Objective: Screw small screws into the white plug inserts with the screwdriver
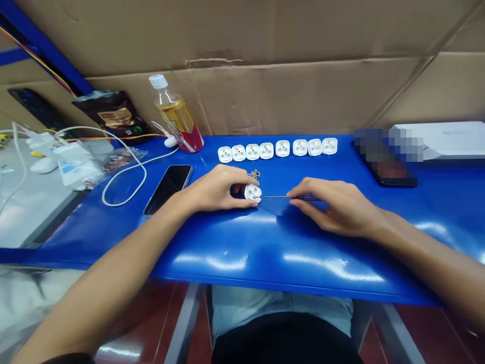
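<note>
Pinching a white plug-like piece (pixel 250 192) near the middle of the blue worktop (pixel 242 247), apparently to steady it, the left hand (pixel 217 189) faces the right hand (pixel 335 208), which pinches a slim tool (pixel 275 196), presumably for fine control.

Most of the thin tool's (pixel 275 196) handle is hidden in the R hand (pixel 337 205), & its tip at the white pc (pixel 252 193) in the L hand (pixel 223 188) is too small to make out. Tiny metal bits (pixel 254 175) behind can't be counted, & L forearm (pixel 140 263) hides a bit of the phone (pixel 170 187). Dark device (pixel 386 162) on R is blurred to blocks, white box (pixel 450 139) by it cut off at R edge, R forearm (pixel 432 253) too.
</note>
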